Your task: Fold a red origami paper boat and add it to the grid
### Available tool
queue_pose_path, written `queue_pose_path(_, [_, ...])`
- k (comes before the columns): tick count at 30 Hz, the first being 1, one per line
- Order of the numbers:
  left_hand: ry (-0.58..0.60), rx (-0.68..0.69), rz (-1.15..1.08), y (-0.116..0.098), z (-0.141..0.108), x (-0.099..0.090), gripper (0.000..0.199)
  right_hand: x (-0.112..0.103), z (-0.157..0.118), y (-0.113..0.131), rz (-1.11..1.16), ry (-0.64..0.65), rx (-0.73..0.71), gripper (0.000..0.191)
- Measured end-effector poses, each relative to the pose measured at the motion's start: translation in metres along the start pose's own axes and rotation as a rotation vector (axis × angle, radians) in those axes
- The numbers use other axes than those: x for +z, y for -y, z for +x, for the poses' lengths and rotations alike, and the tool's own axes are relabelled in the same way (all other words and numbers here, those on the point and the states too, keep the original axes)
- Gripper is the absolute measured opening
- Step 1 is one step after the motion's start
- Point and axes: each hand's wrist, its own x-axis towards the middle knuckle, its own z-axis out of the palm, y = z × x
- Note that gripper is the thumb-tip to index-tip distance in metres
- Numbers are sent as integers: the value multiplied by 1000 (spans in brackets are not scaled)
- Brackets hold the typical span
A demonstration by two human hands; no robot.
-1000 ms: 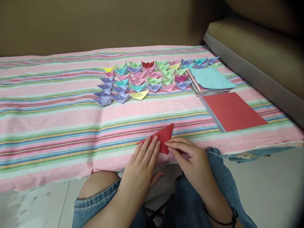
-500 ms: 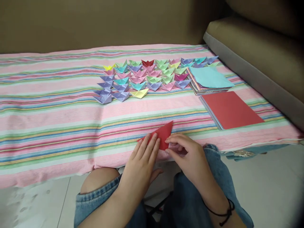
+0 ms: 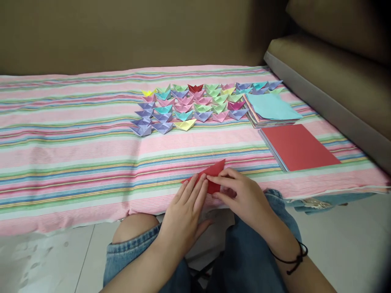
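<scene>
Touching folded red paper (image 3: 215, 169), left hand (image 3: 183, 211), right hand (image 3: 247, 196)

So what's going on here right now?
A person rests the fingers of the left hand on folded red paper, while the right hand touches its right side. Beyond, on the striped cloth, sit rows of folded paper boats. A blue-topped stack and a red-topped stack lie rightward.

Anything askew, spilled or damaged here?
Blue-topped paper stack sits less squared than the red-topped stack. Striped cloth is creased toward its near edge. Floor has smudges at lower left; can't tell what they are. Visible part of the folded red paper looks undamaged.
</scene>
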Motion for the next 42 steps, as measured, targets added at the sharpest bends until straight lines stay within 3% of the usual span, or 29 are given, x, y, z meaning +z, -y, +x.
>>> queue_pose_path(5, [-2, 20, -24, 2, -1, -1, 71, -10, 8, -5, -4, 103, -59, 44])
queue_pose_path(12, [10, 2, -41, 2, 0, -1, 74, -17, 18, -2, -69, 192, -99, 48])
queue_pose_path(17, [-11, 4, -60, 2, -1, -2, 69, -15, 19, 0, -173, 187, -139, 46])
queue_pose_path(25, [42, 47, -77, 6, -2, -6, 86, -12, 20, -4, -191, 187, -133, 48])
queue_pose_path(42, [107, 122, -39, 17, -4, -8, 77, -14, 21, -4, -238, 269, -130, 60])
